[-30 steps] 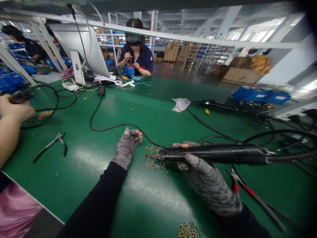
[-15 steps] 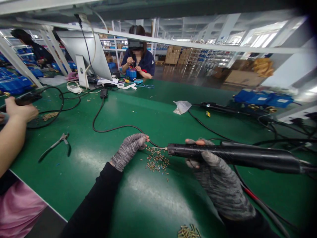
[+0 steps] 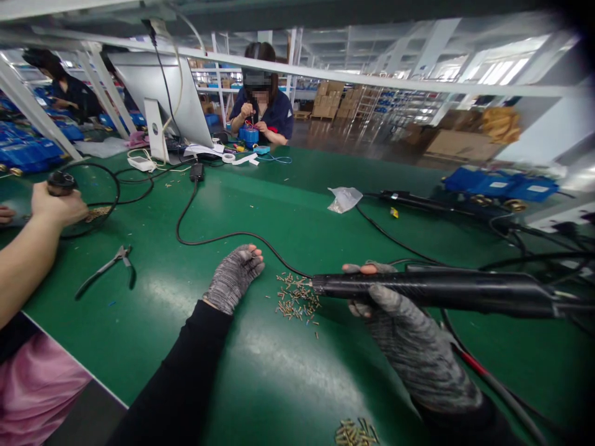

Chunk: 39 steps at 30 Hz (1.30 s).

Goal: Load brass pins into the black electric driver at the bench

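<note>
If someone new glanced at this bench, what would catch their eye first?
Probably the long black electric screwdriver held level in the gloved right hand, its tip over a scatter of small brass screws on the green table. The gloved left hand rests just left of that scatter, and pliers lie further left.

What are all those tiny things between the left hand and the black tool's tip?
A scatter of small brass screws on the green table, in the head view.
</note>
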Motion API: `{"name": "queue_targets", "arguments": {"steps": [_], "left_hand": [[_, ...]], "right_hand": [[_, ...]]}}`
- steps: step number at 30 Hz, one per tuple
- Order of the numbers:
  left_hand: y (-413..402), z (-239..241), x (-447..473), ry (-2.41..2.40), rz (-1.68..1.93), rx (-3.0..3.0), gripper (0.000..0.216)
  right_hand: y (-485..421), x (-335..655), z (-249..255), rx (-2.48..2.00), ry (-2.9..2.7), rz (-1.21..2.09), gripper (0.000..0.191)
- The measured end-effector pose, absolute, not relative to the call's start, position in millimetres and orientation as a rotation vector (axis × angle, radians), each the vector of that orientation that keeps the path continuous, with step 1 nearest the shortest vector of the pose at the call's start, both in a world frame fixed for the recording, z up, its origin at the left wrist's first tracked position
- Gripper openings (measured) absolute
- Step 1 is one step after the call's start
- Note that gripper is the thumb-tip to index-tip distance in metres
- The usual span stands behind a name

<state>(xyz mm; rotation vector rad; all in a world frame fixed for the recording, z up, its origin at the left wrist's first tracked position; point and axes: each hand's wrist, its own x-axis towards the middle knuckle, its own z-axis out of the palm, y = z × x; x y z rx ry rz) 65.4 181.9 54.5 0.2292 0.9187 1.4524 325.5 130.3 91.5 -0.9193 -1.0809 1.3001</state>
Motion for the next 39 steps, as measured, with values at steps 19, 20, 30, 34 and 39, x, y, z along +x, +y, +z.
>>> {"name": "queue_targets", "arguments": {"steps": [19, 20, 30, 34, 39], "left_hand": [[184, 56, 69, 0.974, 1.393, 0.241, 0.016], [185, 55, 69, 0.981, 1.383, 0.264, 0.015], [172, 53, 77, 1.014, 1.111, 0.741, 0.035], [165, 56, 78, 0.979, 0.986, 0.982, 0.038], [161, 61, 82, 1.024, 0.915, 1.088, 0.034]], "right_hand": [[127, 327, 76, -0.933, -1.004, 1.45, 0.029], [128, 328, 76, -0.942, -1.019, 1.433, 0.03], [136, 336, 87, -0.875, -1.09, 1.261, 0.023], [137, 337, 92, -0.854, -1.099, 1.249, 0.02], [138, 340, 93, -0.835, -1.094, 1.248, 0.017]]}}
